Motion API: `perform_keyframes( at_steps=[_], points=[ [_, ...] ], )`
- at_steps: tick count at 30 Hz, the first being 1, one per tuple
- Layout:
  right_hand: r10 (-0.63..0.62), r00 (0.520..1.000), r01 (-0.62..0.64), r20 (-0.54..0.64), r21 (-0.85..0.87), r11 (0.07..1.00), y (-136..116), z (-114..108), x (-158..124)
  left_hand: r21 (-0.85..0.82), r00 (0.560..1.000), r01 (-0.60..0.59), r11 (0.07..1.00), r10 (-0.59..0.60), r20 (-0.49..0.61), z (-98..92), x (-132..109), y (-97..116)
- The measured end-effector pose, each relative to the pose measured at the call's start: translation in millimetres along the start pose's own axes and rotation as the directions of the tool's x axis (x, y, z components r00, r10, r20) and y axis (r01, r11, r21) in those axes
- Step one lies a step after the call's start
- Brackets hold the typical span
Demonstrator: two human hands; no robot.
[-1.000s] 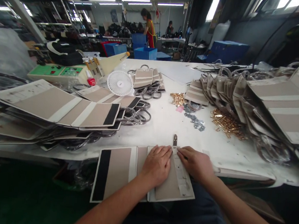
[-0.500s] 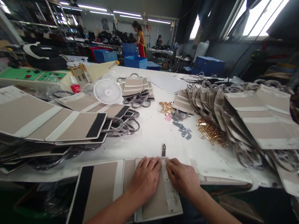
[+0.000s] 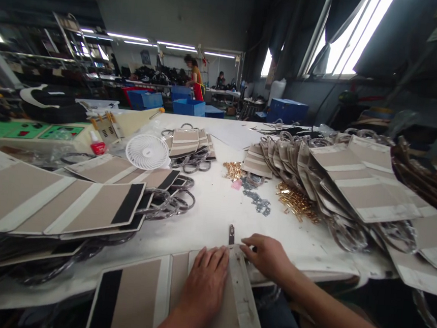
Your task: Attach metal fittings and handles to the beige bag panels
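A beige panel point(image 3: 139, 290) with pale strips and a black end band lies at the table's near edge, overhanging it. My left hand point(image 3: 206, 280) rests flat on it, fingers stretched forward and holding nothing. My right hand point(image 3: 266, 257) is at the panel's far right corner, beside the white strip point(image 3: 241, 293), with thumb and fingers curled together. Whatever sits between those fingertips is too small or hidden to tell. A short dark tab point(image 3: 231, 234) with small metal spots sticks out past the panel's far edge, between my hands.
Panels with wrapped handles point(image 3: 96, 202) are stacked at left, and more point(image 3: 373, 182) at right. Brass-coloured pieces point(image 3: 295, 201) and grey metal plates point(image 3: 255, 200) lie beyond my hands. A white fan point(image 3: 147, 152) stands at left. A person point(image 3: 196, 80) is in the background.
My right hand has drawn slightly away from the strip, its fingers lifted and more curled. My left hand stays on the panel. The whole view has shifted a little.
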State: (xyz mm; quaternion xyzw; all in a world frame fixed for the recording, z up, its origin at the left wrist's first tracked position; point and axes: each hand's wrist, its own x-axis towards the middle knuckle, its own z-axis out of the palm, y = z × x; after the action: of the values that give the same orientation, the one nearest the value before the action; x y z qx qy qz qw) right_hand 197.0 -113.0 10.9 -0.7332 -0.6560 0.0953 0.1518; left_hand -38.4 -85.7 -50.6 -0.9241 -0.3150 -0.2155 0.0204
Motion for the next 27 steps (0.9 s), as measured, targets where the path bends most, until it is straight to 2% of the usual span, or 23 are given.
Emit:
perform_keyframes(
  at_steps=[6, 8, 11, 15, 19, 23, 27],
  points=[
    [0.254, 0.967, -0.254, -0.022, -0.164, 0.953, 86, -37, 85, 0.034, 0.992, -0.041, 0.999, 0.045, -0.115, 0.3, 1, -7],
    [0.312, 0.950, -0.306, -0.002, -0.199, 0.931, 104, -41, 109, 0.053, 0.988, -0.069, 0.996, 0.076, -0.134, 0.7, 4, -9],
    [0.335, 0.941, -0.319, 0.034, -0.231, 0.919, 109, -34, 123, 0.067, 0.984, -0.097, 0.993, 0.106, -0.144, 2.9, 7, -13],
    [0.243, 0.968, -0.225, 0.063, -0.213, 0.951, 93, -14, 109, 0.074, 0.982, -0.120, 0.990, 0.130, -0.140, 5.8, 9, -17],
    [0.215, 0.975, -0.205, 0.049, -0.157, 0.966, 97, -16, 102, 0.061, 0.982, -0.123, 0.991, 0.130, -0.134, 7.9, 9, -19],
    [0.256, 0.966, -0.253, 0.012, -0.116, 0.960, 122, -27, 127, 0.068, 0.982, -0.118, 0.991, 0.126, -0.139, 7.9, 11, -19],
    [0.295, 0.955, -0.294, -0.003, -0.097, 0.951, 133, -23, 152, 0.064, 0.983, -0.120, 0.991, 0.128, -0.129, 3.7, 14, -18]
  ],
)
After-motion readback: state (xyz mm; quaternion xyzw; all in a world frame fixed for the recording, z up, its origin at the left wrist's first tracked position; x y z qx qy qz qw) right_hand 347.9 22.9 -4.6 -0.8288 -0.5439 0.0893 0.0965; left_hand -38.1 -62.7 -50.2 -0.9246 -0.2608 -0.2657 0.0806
